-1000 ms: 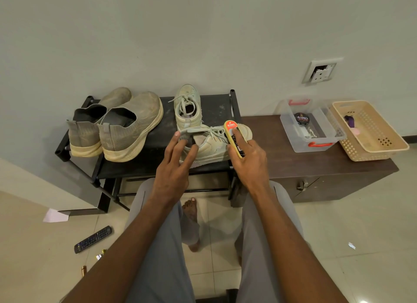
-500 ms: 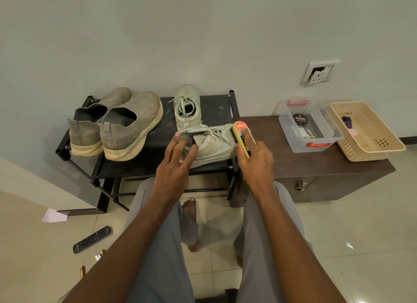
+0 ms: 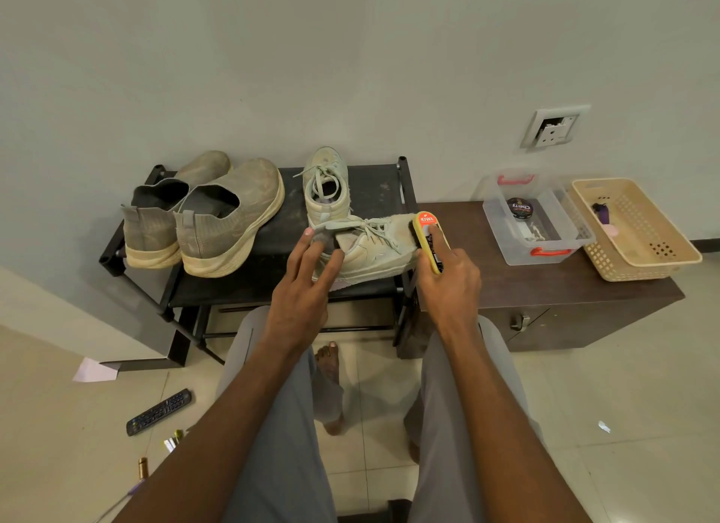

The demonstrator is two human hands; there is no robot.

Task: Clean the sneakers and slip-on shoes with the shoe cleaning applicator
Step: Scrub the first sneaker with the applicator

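Note:
A pale green laced sneaker (image 3: 376,245) lies on its side at the front of the black shoe rack (image 3: 370,189). My left hand (image 3: 302,288) grips its heel opening. My right hand (image 3: 448,277) holds a yellow shoe cleaning applicator (image 3: 427,236) with an orange label, pressed against the sneaker's toe. The second sneaker (image 3: 326,189) stands upright behind it. Two grey slip-on shoes (image 3: 230,218) (image 3: 156,218) with cream soles sit on the rack's left half.
A dark wooden cabinet (image 3: 545,288) adjoins the rack on the right, carrying a clear plastic box (image 3: 502,226) with a polish tin (image 3: 519,208) and a beige basket (image 3: 662,257). A remote control (image 3: 159,412) and paper scraps lie on the tiled floor.
My right hand has slid the applicator rightward along the sneaker, from the lace area to the toe. My left hand has stayed on the heel.

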